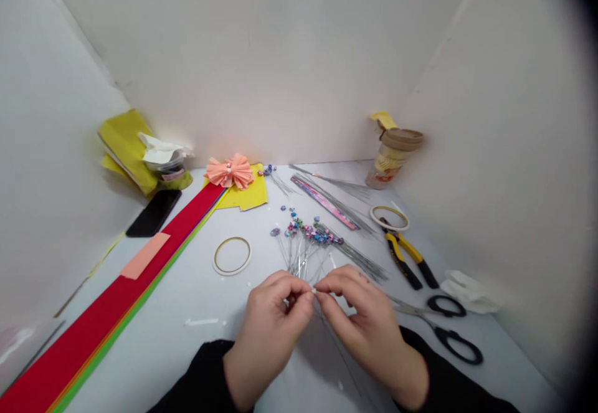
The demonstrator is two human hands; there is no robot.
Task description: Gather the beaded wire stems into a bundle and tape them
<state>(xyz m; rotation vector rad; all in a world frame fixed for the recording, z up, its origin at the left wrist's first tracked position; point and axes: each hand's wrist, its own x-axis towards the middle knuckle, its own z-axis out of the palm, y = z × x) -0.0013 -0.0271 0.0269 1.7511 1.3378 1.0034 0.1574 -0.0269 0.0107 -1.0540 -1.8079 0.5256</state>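
Note:
My left hand [273,332] and my right hand [362,319] meet at the middle of the white table, their fingertips pinching a small white piece [314,290] on a thin wire [334,344]. The wire hangs down toward the table. Just beyond my hands, a bunch of thin wires tipped with small coloured paper flowers [303,238] lies spread out. The fingers hide most of the white piece, so its exact shape cannot be made out.
Black-handled scissors [448,332] and yellow-black pliers [404,254] lie to the right, near a tape roll [389,218]. Another tape roll [232,255] lies left. Further left are red paper sheets [107,313] and a phone [153,213]. White walls close the back and sides.

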